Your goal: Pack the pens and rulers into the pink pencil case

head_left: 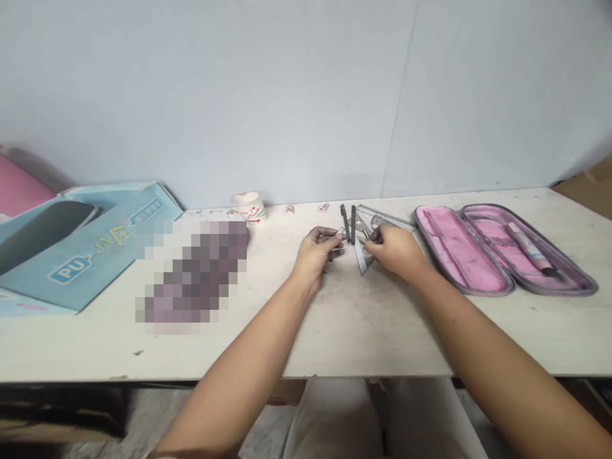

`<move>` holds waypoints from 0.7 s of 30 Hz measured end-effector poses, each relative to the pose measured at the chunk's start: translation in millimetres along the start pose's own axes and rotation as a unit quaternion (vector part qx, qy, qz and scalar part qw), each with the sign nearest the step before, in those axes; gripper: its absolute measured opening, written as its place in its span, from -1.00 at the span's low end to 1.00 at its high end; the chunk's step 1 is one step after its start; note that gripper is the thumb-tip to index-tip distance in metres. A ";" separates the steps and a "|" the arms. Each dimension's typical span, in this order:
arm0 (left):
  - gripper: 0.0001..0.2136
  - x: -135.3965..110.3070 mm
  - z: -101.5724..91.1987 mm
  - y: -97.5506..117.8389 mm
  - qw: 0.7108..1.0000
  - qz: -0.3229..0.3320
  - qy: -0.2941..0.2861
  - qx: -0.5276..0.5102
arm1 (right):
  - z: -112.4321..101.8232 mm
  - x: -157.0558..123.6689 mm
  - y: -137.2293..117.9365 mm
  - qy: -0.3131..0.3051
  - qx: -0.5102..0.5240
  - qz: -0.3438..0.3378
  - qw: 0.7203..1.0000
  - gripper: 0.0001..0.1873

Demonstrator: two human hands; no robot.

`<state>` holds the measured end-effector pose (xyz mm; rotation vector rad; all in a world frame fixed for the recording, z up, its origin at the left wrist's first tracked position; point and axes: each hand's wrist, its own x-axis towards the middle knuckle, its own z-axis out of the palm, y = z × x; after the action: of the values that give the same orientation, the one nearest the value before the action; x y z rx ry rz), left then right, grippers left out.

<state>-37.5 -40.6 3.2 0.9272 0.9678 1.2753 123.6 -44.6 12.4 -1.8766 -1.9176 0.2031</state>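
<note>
My left hand (313, 255) is closed, thumb and fingers together on a small pale thing (341, 232) whose kind I cannot make out. To its right, my right hand (394, 250) pinches something small and thin, mostly hidden by the fingers. Two black pens (353, 226) lie side by side between the hands. Clear set squares (361, 260) lie beneath and around my right hand, partly covered by it. Right of that hand lies an open pencil case (437, 236) with a pink lining. A pink and white marker with a black end (530, 250) rests in its right half.
A pixelated dark purple object (196, 280) lies left of my hands. Farther left is a light blue printed folder or bag (109, 248). A white paper cup (249, 207) stands near the wall, with a small pink sharpener-like piece (324, 206) to its right. The table's front edge (382, 375) runs below my forearms.
</note>
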 end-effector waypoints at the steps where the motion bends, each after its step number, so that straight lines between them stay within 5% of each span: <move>1: -0.73 -0.9 1.0 -0.6 1.000 0.000 -0.008 0.004 | -3.0 0.3 2.1 0.017 0.067 0.003 0.998 -0.76; 3: -0.71 -2.8 2.9 -1.8 1.000 0.000 -0.029 0.012 | -6.9 0.8 4.7 0.041 0.225 0.002 0.974 -0.78; 6: -0.70 -5.3 5.2 -3.2 0.998 -0.001 -0.057 0.021 | -6.3 0.9 3.9 0.034 0.434 -0.012 0.900 -0.77; 9: -0.71 -7.2 6.5 -3.9 0.997 0.004 -0.075 0.031 | -2.0 -0.2 -0.1 0.004 0.513 -0.015 0.858 -0.78; 16: -0.77 -9.3 7.2 -6.1 0.993 0.021 -0.104 0.049 | 1.9 -5.4 -4.6 0.016 0.386 -0.075 0.919 -0.83; 21: -0.79 -9.8 7.5 -6.6 0.991 0.030 -0.113 0.058 | 1.3 -11.3 -8.1 0.094 0.314 -0.101 0.939 -0.67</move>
<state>-28.7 -51.1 0.1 1.1723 0.8472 1.1446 115.4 -55.8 12.2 -1.2231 -1.6410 0.4872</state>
